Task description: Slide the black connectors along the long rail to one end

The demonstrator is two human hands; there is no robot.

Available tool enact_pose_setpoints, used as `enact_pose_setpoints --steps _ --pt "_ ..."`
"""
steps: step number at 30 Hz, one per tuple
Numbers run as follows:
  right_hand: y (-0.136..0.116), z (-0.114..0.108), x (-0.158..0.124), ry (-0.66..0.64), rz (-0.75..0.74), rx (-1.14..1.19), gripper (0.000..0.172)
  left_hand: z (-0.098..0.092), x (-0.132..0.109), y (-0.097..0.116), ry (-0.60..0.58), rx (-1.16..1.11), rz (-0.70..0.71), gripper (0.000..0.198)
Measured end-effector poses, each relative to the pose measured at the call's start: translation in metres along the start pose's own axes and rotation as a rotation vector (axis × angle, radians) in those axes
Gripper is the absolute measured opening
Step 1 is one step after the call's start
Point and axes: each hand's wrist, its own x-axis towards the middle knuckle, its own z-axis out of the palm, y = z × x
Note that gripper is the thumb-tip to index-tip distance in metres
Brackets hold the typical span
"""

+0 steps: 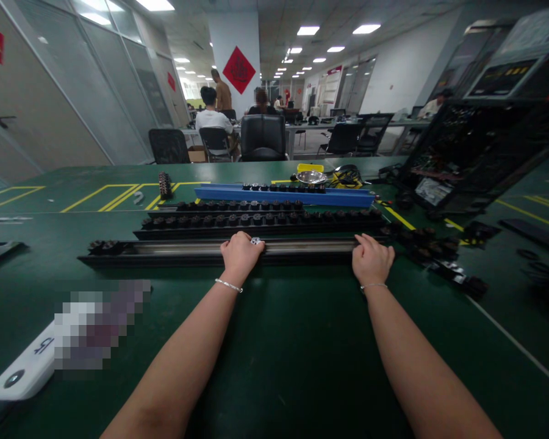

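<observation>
A long black rail [306, 259] with a shiny metal channel lies across the green table in front of me. My left hand [240, 259] is closed at its middle, pinching a small silver-white, wheel-like piece [256, 241] over the channel. At the rail's right end, my right hand [373, 261] grips it with bent fingers, the index finger lying along the top. Its far fingertips are partly hidden. Two dark round pieces [104, 245] sit in the rail's left end. Behind it are black rails [201, 233] filled with rows of dark round pieces.
Farther back lies a blue rail [283, 196] with a black row on it. A silver dish [311, 177] stands beyond. Dark parts [457, 271] clutter the right, below a black open-framed machine [457, 146]. A white-handled object [32, 360], partly blurred, lies at left front.
</observation>
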Motion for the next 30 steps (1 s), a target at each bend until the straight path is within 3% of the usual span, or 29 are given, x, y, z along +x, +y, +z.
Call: enact_pose_setpoints --steps 14,18,21,25,30 --pt "-0.001 -0.002 -0.001 -0.04 0.005 -0.015 0.045 0.005 -0.001 0.001 0.009 -0.027 0.038 0.036" --pt "0.0 -0.004 -0.003 -0.017 0.007 -0.003 0.044 0.011 -0.007 -0.012 0.039 -0.026 0.126 0.042" --pt "-0.006 -0.008 -0.007 0.032 -0.019 0.008 0.043 0.017 -0.016 -0.029 0.125 0.009 0.256 0.044" --pt "-0.042 -0.01 -0.016 -0.026 -0.208 0.076 0.044 0.025 -0.028 -0.047 0.208 0.083 0.467 0.057" --pt "-0.127 0.001 -0.036 -0.199 -0.341 0.286 0.041 0.029 -0.031 -0.05 0.206 0.126 0.526 0.055"
